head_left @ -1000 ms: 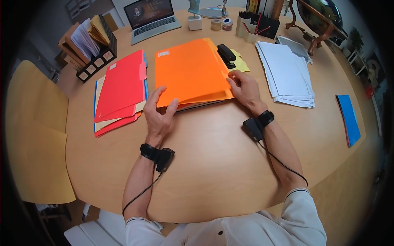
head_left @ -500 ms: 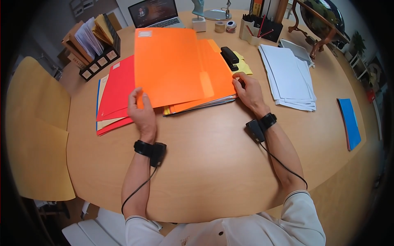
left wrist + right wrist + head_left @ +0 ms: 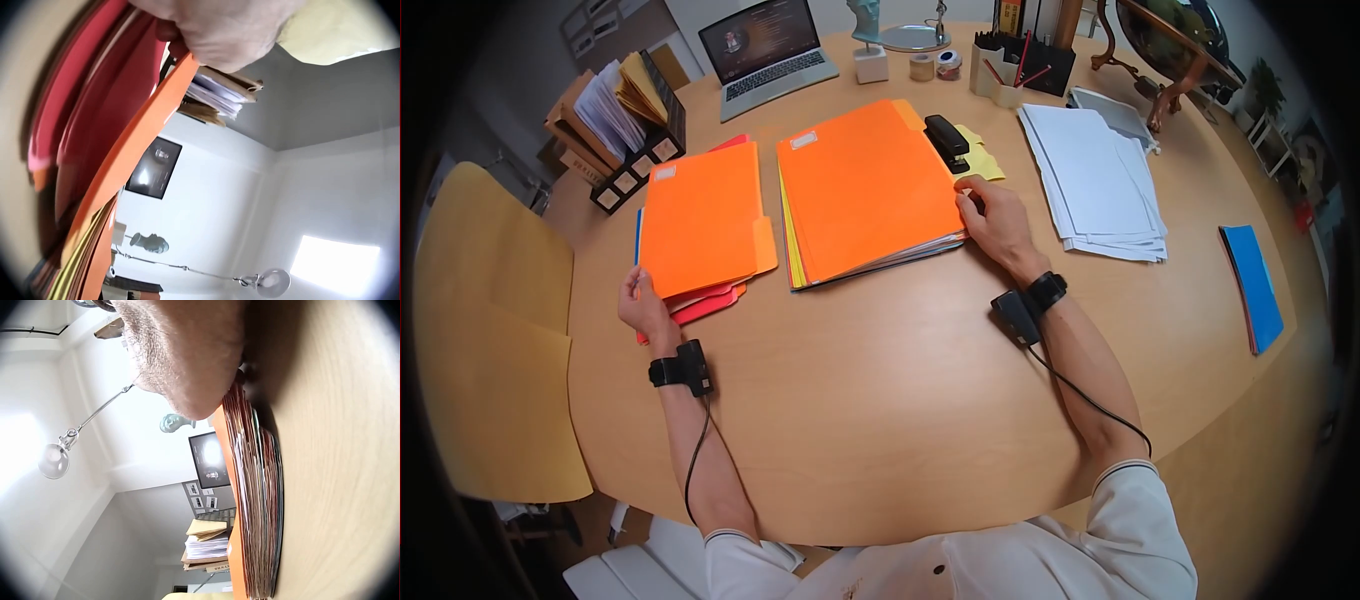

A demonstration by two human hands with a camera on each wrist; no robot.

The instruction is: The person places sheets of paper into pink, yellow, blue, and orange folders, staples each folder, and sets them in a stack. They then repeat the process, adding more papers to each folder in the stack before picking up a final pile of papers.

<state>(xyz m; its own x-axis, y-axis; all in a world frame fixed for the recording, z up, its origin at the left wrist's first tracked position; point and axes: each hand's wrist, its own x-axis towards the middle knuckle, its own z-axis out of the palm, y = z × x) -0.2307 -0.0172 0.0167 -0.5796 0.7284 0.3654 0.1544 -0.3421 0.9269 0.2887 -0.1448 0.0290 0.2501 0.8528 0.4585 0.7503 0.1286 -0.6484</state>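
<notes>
Pinching the near left corner of an orange folder (image 3: pixel 705 215) between thumb and curled fingers, the left hand (image 3: pixel 643 303) sits at the left side of the table (image 3: pixel 880 410). The folder lies over a pile of red folders (image 3: pixel 710 302), whose edges show beneath it at the near side and at the far end; a strip of blue shows along the left. In the left wrist view the orange folder stands a little off the red ones, with a gap between them. It has a white label near its far left corner and a tab on its right edge.

Just to the right, apart from that pile, is a thick folder stack (image 3: pixel 870 195) topped with orange, yellow edges showing at its left side and papers along its near edge. The right hand (image 3: pixel 1000 222) touches its right edge, fingers bent; whether they grip it cannot be told.

A black stapler (image 3: pixel 947 143) lies by the stack's far right side, beside yellow paper (image 3: pixel 983 160). Farther right are a pile of white sheets (image 3: pixel 1090 185) and, near the table's right edge, some blue folders (image 3: pixel 1250 290). An open laptop (image 3: pixel 772 85) stands behind the two piles.
</notes>
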